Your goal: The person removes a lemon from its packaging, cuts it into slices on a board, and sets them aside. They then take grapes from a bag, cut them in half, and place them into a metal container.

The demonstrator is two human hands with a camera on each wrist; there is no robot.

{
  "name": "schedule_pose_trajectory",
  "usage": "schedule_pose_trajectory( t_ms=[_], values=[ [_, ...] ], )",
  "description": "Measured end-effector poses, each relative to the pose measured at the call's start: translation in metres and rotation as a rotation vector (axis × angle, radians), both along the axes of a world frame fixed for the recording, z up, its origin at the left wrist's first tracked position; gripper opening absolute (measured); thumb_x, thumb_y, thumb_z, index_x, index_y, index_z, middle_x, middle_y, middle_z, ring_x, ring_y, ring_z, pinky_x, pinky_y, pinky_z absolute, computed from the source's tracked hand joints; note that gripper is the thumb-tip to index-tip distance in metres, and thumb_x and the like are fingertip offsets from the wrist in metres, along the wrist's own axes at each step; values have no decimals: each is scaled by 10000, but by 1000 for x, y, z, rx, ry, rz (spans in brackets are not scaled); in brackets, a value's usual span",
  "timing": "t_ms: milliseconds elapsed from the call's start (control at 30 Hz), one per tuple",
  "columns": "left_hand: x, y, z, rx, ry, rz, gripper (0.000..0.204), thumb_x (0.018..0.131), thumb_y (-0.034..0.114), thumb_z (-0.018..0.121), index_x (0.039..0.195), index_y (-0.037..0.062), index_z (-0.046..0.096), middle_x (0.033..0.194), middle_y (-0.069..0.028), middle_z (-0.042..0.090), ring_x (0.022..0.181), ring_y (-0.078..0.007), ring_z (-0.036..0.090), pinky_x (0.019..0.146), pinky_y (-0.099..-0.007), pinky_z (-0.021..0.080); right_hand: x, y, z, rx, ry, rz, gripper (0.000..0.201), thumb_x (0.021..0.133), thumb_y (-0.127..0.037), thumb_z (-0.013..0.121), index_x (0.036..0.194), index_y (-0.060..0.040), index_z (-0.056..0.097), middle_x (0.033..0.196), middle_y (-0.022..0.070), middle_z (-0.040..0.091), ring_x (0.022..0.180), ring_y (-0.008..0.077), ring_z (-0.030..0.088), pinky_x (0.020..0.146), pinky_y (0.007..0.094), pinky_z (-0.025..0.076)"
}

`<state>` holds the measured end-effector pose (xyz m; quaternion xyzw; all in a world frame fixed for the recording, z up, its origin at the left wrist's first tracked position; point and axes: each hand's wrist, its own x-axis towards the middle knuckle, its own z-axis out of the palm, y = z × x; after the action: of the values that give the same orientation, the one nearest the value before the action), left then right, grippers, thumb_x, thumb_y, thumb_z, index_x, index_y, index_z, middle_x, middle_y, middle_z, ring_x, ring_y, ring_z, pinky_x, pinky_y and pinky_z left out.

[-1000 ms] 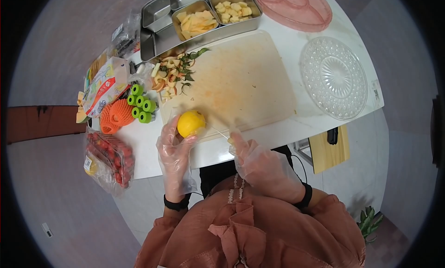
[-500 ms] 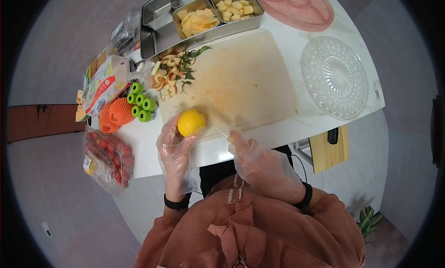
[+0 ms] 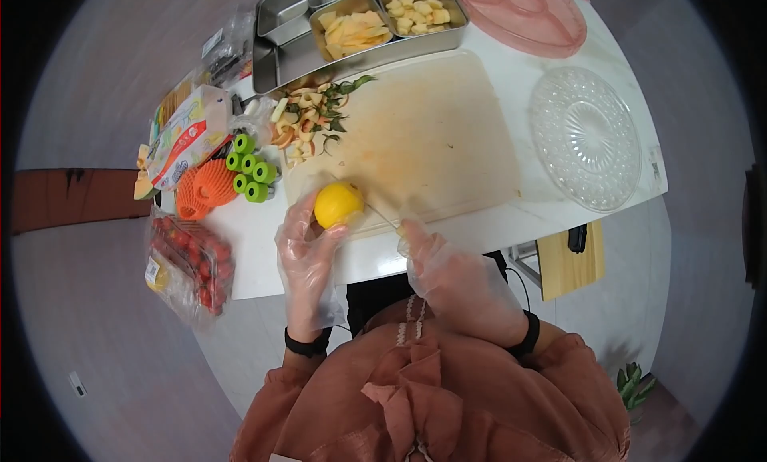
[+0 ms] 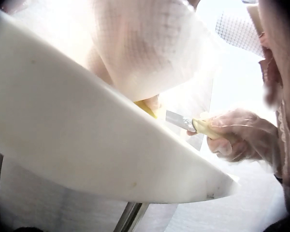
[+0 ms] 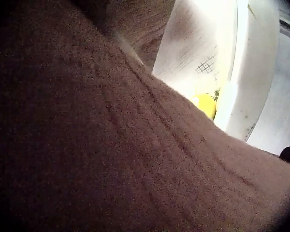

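Note:
The left hand [image 3: 307, 258], in a clear plastic glove, holds a round yellow fruit [image 3: 339, 205] over the near left edge of the cutting board [image 3: 447, 126]. The gloved right hand [image 3: 459, 282] grips a knife [image 3: 382, 215] whose blade points at the fruit's right side. In the left wrist view the right hand [image 4: 241, 135] has its fingers round the pale handle of the knife [image 4: 181, 120]; only a sliver of the yellow fruit [image 4: 147, 108] shows there. The right wrist view shows part of the yellow fruit [image 5: 206, 105]; the knife is hidden in it.
Fruit peelings [image 3: 302, 120] lie on the board's left side. Behind stands a steel tray [image 3: 292, 63] with containers of cut fruit. At right are a clear glass plate [image 3: 587, 138] and a pink divided tray [image 3: 531, 19]. Green-capped items [image 3: 256, 171], orange nets [image 3: 214, 182] and bagged red fruit [image 3: 192, 258] are left.
Both hands, the fruit and the knife have stayed close to where they were. The whole head view has shifted slightly, with the table items a little farther right.

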<state>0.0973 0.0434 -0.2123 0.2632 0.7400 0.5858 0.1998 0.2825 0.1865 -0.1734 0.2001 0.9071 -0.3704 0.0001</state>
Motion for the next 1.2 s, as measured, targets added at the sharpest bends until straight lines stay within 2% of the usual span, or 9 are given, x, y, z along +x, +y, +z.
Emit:
schedule_pose_trajectory(
  t_ms=[100,167,400,567,767,900,967,1067,1200],
  values=[
    [0,2,1,18,-84,13,546,825,-36,777,1334,-32,580,1228,-96,614,1113,-219,646,984,-341,531,-4,-1,1,102,209,-89,379,971,-175,526,1319,-26,509,788,125,611,675,284,644,496,437,488],
    [1,4,4,-6,-48,-14,524,849,-36,726,1344,-53,557,1195,-114,655,1078,-195,647,909,-297,531,-1,10,13,-211,20,-24,435,1035,-211,432,1431,-31,448,987,229,639,832,462,613,756,545,494],
    [1,4,3,24,-81,5,571,812,-21,797,1340,-45,580,1227,-109,616,1106,-221,646,963,-333,538,-3,13,17,-204,-41,-41,415,1026,-199,464,1409,-40,493,1035,255,658,877,465,624,756,550,490],
    [0,5,5,-53,70,-12,576,788,11,819,1325,-12,611,1217,-127,626,1091,-230,650,954,-329,536,1,10,11,34,-30,56,389,1009,-169,488,1365,-12,491,968,228,635,879,431,615,742,522,494],
    [1,5,8,-87,129,-33,537,783,3,804,1290,-9,628,1214,-125,628,1094,-226,649,945,-330,534,-4,4,11,-31,30,15,457,990,-160,492,1392,43,414,919,183,621,851,381,623,715,463,513],
    [3,7,6,-14,93,-26,518,795,-4,792,1285,-15,624,1217,-117,626,1094,-229,647,945,-344,533,-8,6,5,-34,61,63,477,980,-166,509,1384,72,421,834,157,605,777,327,636,639,414,517],
    [2,6,5,19,-3,-22,517,808,-9,784,1295,-23,612,1219,-108,623,1099,-228,645,953,-349,534,-13,-1,-15,155,110,83,510,965,-168,532,1392,84,416,754,134,583,691,279,635,564,380,504],
    [0,4,5,-7,-3,-24,517,818,-4,784,1302,-30,602,1221,-106,621,1102,-219,643,952,-340,534,-17,-10,-19,90,97,-38,516,935,-152,529,1405,25,410,782,140,622,675,306,652,546,416,524],
    [1,4,4,25,-72,-11,522,817,3,792,1303,-27,604,1226,-108,619,1100,-215,642,959,-339,529,-8,-5,-4,105,58,-7,544,935,-150,538,1426,36,397,763,128,616,645,294,653,525,408,516]
  ],
)
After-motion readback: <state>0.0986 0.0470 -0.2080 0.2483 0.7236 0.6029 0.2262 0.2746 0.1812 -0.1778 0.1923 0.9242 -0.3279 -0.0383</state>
